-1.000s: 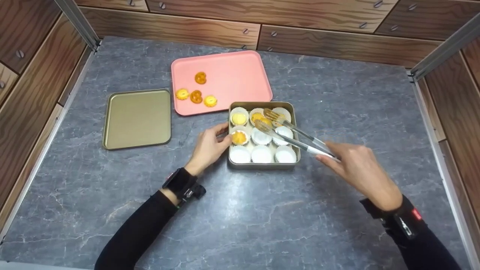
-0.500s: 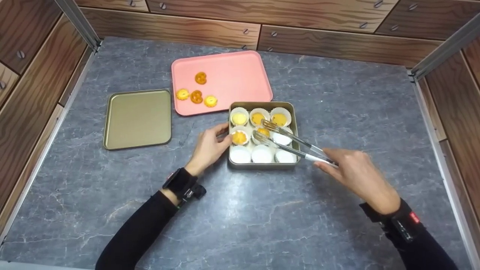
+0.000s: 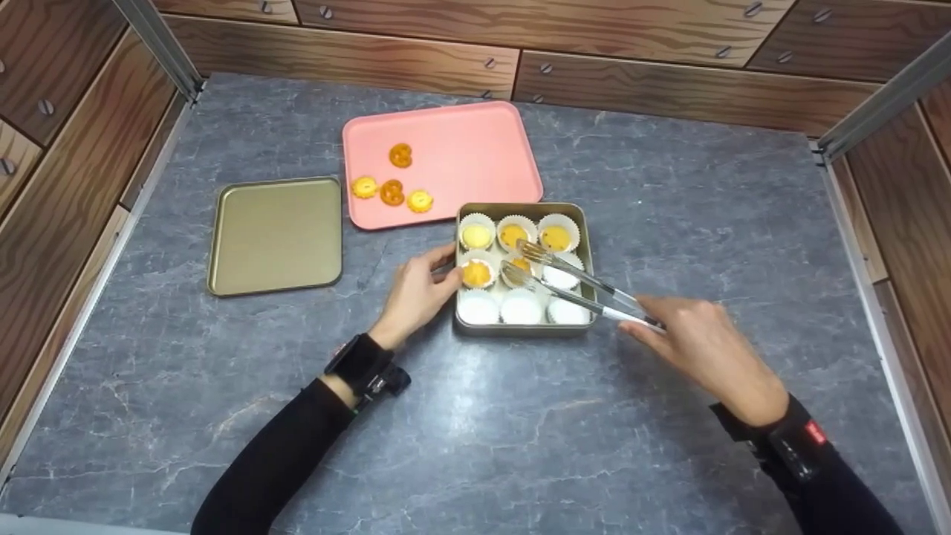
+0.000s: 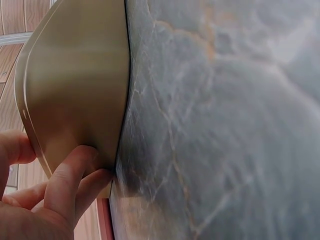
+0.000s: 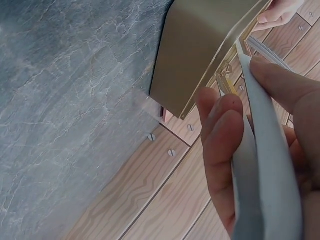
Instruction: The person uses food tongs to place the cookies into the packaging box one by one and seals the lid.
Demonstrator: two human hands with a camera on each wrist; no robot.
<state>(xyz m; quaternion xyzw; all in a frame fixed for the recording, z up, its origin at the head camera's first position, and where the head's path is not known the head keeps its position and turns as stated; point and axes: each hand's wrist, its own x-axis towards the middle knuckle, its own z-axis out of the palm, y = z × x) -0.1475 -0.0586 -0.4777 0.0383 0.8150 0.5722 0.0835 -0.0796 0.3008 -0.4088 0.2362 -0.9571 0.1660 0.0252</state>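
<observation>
A gold rectangular tin (image 3: 524, 330) holds several white paper baking cups (image 3: 521, 306) in rows. Yellow and orange sweets lie in the back row and the left middle cup. My left hand (image 3: 420, 293) grips the tin's left wall, fingers (image 4: 67, 180) against the outside and thumb at the rim. In my right hand (image 3: 706, 345) are metal tongs (image 3: 605, 286), pinched between thumb and fingers. Their tips reach over the centre cup, at either side of a small orange sweet (image 3: 521, 265). In the right wrist view the tongs' handles (image 5: 272, 165) run close together.
Behind the tin lies a pink tray (image 3: 475, 148) with two heart-shaped pretzels (image 3: 400, 155) and two yellow round biscuits (image 3: 420, 200). A gold lid (image 3: 276, 236) lies flat at the left. Wood-patterned walls (image 3: 371, 44) enclose the grey marbled tabletop (image 3: 475, 438).
The tongs have come forward from the back row to the centre cup, where an orange sweet now lies between their tips. My left hand has stayed at the tin.
</observation>
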